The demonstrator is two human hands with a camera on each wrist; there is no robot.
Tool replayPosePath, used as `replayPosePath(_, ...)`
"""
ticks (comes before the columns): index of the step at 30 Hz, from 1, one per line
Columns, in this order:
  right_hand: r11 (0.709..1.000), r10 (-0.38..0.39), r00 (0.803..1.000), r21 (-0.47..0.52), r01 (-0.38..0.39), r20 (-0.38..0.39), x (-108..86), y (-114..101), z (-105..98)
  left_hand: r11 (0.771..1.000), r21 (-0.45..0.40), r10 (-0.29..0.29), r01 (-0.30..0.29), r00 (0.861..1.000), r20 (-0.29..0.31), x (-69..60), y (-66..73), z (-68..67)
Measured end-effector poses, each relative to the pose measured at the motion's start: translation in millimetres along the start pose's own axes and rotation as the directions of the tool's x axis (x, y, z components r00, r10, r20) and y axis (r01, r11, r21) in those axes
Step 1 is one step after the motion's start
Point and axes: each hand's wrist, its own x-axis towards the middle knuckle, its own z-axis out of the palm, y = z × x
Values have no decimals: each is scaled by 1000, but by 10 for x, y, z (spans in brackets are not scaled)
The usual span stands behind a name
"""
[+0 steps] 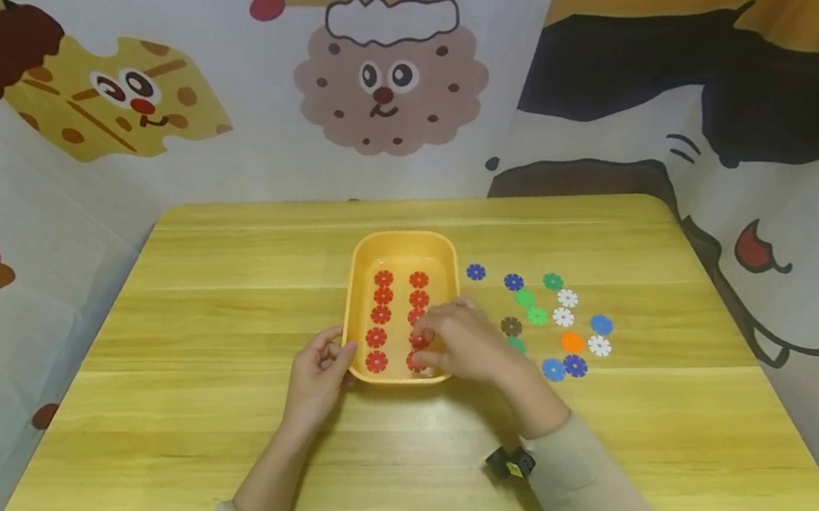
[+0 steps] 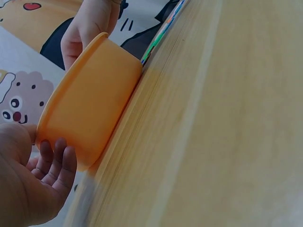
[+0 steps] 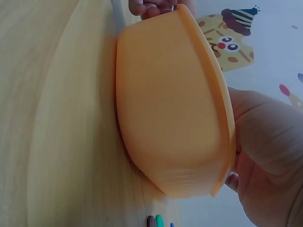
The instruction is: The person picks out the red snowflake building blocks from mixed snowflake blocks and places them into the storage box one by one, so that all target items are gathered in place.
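A yellow-orange plastic tray stands on the table, with several red snowflake discs laid in two columns on its floor. My left hand grips the tray's near left side, thumb at the rim and fingers curled against the outer wall, as the left wrist view also shows. Over the tray's right rim reaches my right hand, its fingertips down at the lower discs of the right column. Those fingers partly cover the discs. In the right wrist view the tray wall hides the fingertips, so a pinch cannot be made out.
Right of the tray, loose snowflake discs lie scattered: blue, green, white, brown and orange. The wooden table meets a cartoon-printed cloth at its back edge.
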Motion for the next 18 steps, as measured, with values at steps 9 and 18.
replayPosePath(9, 990, 73, 975, 134, -45, -209, -60, 74, -19, 997, 71, 29, -28, 999, -15, 8, 22, -18)
replayPosePath(18, 960, 272, 915, 15, -280, -299, -470, 156, -97, 735, 593, 371, -328, 927, 53, -136, 144, -253)
